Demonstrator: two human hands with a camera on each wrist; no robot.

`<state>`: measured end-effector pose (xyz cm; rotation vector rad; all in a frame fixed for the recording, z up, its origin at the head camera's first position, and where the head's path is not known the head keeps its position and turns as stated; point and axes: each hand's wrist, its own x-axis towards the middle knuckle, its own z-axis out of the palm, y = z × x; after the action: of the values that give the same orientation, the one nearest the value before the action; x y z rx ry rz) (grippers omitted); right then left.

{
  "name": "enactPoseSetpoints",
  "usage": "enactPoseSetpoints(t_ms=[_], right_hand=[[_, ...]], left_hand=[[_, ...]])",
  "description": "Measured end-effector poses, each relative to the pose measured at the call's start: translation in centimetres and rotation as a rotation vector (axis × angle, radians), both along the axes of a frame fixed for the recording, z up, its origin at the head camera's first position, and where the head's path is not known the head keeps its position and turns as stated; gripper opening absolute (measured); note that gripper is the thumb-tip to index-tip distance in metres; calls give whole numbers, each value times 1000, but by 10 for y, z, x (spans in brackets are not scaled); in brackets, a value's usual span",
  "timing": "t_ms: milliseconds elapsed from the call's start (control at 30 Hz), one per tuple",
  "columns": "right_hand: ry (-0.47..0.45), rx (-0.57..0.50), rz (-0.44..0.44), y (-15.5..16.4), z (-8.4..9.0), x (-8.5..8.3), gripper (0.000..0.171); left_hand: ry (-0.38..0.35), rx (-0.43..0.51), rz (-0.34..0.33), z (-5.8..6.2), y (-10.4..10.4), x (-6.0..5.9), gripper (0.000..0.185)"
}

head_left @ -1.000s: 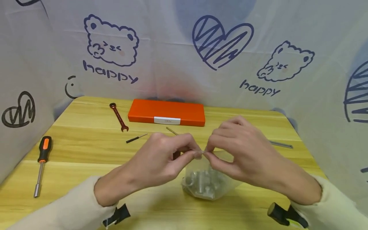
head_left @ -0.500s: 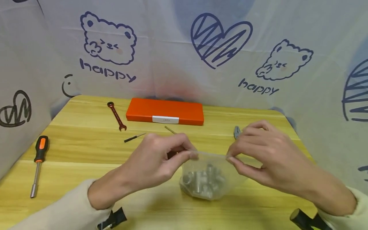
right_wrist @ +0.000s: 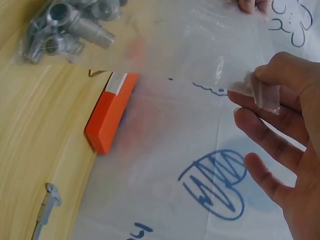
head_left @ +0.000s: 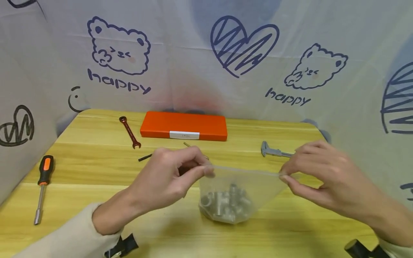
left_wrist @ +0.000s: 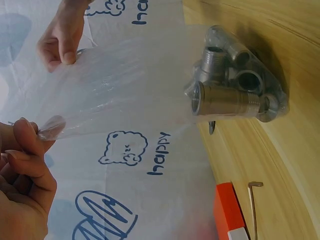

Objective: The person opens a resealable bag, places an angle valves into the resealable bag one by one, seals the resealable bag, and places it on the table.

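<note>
A clear plastic zip bag hangs between both hands, its top edge stretched nearly straight. Several grey metal pipe fittings lie bunched in the bottom of it, some with threaded ends. My left hand pinches the top left corner between thumb and forefinger. At the opposite corner my right hand pinches the edge the same way; in the right wrist view a short flap of plastic pokes out past the thumb, and the other fingers are spread.
Behind the bag lie an orange case, a red-brown wrench and a grey caliper, partly behind the right hand. A small black screwdriver and a brass-coloured hex key lie nearby. A nut driver is at far left. A printed cloth hangs behind.
My right hand has moved right, away from the left hand, drawing the bag's top edge out wide. The caliper has come into sight. My left hand has shifted slightly left.
</note>
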<state>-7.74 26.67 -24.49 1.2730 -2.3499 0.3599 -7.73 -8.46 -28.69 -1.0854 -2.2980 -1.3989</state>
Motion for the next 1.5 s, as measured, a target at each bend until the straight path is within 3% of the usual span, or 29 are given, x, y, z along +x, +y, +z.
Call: enactPoseSetpoints(t_ms=[467,700,800,900,1000,1100,1200,1300,1400,1500], right_hand=[[-18,-102,-48,14,-24,-5,40],[2,-147,-91,28,-19,10,41],[-86,-193,-141,41,-15,19,21],[-215,-272,-212,49,-22,19,17],[-411,-342,-308,51,-37,3,18],[-587,-323,-404,49,-53,-30,11],[-669,-210,-445,43,-77,-69,20],[-654,-78,-465,36,-106,-101,21],[-602,-4,-476,28,-128,-124,18],[-565,39,-481,22,-141,-136,17]], left_hand=[[-44,6,4,0,-6,-3,9],[-38,84,-63,6,7,10,8],[-178,104,-108,12,13,20,7],[-408,81,-123,14,20,18,8],[-603,37,-72,6,27,-3,11],[-688,-9,11,-14,34,-40,12],[-667,-93,104,-42,40,-76,13],[-588,-213,178,-70,46,-106,15],[-522,-317,250,-88,51,-127,16],[-513,-391,295,-95,52,-139,14]])
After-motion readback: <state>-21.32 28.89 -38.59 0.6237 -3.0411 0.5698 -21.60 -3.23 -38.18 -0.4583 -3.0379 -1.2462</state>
